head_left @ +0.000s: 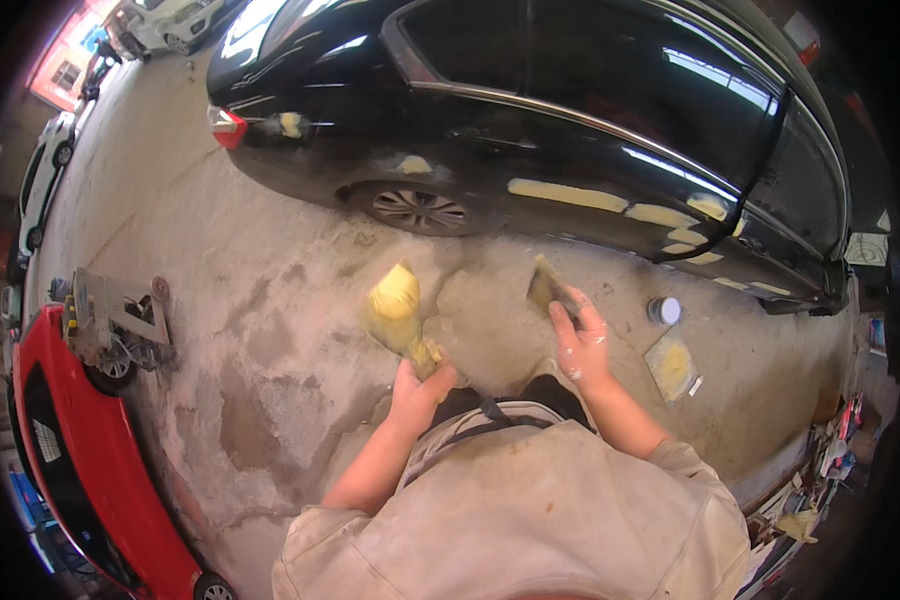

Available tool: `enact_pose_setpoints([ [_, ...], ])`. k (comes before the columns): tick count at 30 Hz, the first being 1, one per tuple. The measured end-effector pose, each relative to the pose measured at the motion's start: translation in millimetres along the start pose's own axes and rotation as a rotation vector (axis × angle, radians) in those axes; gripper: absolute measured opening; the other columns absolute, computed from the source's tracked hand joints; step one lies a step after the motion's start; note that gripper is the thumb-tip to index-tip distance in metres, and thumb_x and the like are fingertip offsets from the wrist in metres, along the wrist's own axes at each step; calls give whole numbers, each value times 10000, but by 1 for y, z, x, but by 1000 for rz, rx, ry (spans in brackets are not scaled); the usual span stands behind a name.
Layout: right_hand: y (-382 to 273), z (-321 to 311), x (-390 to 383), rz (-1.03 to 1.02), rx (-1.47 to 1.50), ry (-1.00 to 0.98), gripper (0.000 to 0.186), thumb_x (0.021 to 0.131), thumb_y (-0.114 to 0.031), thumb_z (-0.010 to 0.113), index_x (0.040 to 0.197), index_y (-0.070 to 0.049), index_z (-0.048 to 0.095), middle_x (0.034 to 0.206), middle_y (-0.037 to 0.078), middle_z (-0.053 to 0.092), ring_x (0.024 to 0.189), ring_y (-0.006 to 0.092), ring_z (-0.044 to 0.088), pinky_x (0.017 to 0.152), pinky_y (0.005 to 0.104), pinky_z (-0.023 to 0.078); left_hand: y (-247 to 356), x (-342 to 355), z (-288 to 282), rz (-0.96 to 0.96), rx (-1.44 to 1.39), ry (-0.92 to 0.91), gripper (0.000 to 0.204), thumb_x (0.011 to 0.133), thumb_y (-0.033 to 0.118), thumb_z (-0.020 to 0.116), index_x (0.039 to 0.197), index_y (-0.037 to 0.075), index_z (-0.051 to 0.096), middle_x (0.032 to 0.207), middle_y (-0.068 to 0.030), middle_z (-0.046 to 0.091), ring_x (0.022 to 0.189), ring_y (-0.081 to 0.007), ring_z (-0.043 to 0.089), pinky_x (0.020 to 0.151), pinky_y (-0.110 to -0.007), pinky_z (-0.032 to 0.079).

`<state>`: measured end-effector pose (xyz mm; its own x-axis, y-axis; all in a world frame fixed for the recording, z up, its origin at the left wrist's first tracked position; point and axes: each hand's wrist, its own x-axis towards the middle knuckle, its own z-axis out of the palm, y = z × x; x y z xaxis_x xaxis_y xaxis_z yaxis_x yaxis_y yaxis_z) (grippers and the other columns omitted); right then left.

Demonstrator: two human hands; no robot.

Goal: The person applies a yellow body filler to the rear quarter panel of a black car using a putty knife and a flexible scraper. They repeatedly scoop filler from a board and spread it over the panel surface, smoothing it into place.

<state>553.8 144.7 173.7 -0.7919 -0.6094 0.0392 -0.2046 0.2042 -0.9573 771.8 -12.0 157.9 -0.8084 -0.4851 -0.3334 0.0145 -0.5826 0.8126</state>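
Observation:
My left hand is closed round the handle of a wide putty knife. A thick mound of yellow body filler sits on its blade, and more is smeared near the handle. In my right hand is a flat, dark spreader, pinched between thumb and fingers; pale smears mark the skin. The two tools are apart. Beyond them stands a black car, side-on, with yellow filler patches on its lower doors, above the wheel and near the tail light.
To the right on the concrete floor are a round can and a filler-smeared sheet. A red car and a metal stand are at left. Clutter lines the right edge. White cars are parked far left.

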Motion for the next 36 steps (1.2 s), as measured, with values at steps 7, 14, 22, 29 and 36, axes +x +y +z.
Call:
enact_pose_setpoints([
  [7, -94, 104, 51, -994, -413, -112, 484, 664, -52, 701, 1139, -134, 749, 1277, 62, 651, 1104, 291, 604, 921, 459, 490, 54, 32, -19, 6, -118, 193, 218, 916, 67, 700, 1096, 83, 578, 836, 3, 585, 651, -73, 527, 515, -234, 389],
  [14, -98, 175, 113, -1001, -385, -210, 450, 684, -141, 748, 1133, -150, 742, 1266, 0, 656, 1082, 234, 613, 918, 429, 476, 75, 84, -50, 105, 144, 267, 277, 868, 40, 723, 1131, 22, 636, 916, -26, 679, 774, -107, 632, 666, -277, 507],
  [22, -76, 203, 232, -847, -322, -527, 450, 676, -81, 761, 1123, -130, 756, 1214, 22, 714, 1044, 254, 639, 930, 393, 501, 130, 189, -95, -29, 427, 351, 315, 827, 43, 772, 1108, 8, 634, 909, -38, 689, 786, -120, 647, 673, -287, 522],
  [29, -32, 205, 300, -64, 463, -335, 293, 922, 18, 664, 1205, -39, 715, 1223, 77, 710, 1140, 233, 643, 974, 382, 512, 176, 244, -158, -141, 303, 418, 258, 820, -37, 751, 891, 68, 526, 693, -2, 544, 487, -94, 465, 431, -259, 351],
  [36, 23, 246, 314, 376, 1308, -51, 244, 979, -79, 686, 1218, -42, 716, 1173, 63, 717, 1060, 165, 646, 916, 338, 522, 240, 325, -237, -158, 243, -43, 299, 775, -112, 656, 945, 69, 489, 701, -41, 493, 472, -134, 427, 416, -279, 344],
])
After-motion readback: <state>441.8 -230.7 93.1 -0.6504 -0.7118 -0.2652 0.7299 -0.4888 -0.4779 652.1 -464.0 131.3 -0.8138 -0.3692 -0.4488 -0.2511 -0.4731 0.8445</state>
